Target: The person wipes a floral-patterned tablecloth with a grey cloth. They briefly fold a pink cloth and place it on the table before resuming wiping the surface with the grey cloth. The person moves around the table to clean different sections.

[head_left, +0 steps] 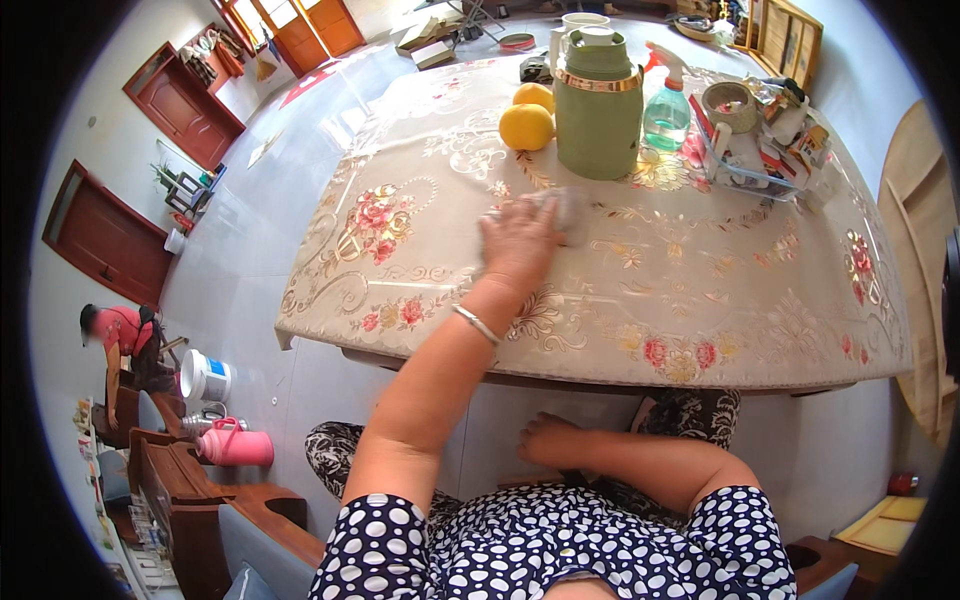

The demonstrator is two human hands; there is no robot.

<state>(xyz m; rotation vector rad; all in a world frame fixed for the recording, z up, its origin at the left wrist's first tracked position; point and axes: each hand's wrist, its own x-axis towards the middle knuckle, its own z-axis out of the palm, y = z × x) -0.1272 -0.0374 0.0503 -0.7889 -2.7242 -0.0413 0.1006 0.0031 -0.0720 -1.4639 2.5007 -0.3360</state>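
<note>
My left hand [518,238], with a silver bangle on the wrist, reaches over the table and presses a greyish cloth [571,208] against the flowered tablecloth [450,275]. Both hand and cloth are slightly blurred. Just beyond them stands a green insulated jug [598,125]. Two yellow round fruits [527,128] sit to its left. My right hand [550,440] rests low by my lap, below the table's near edge, its fingers loosely apart with nothing visible in them.
Right of the jug are a spray bottle [667,115] and a clear plastic box [750,175] crammed with small items. A pink thermos [237,447] and a white bucket [206,377] stand on the floor at left. Beyond, a person in red [120,330] bends over.
</note>
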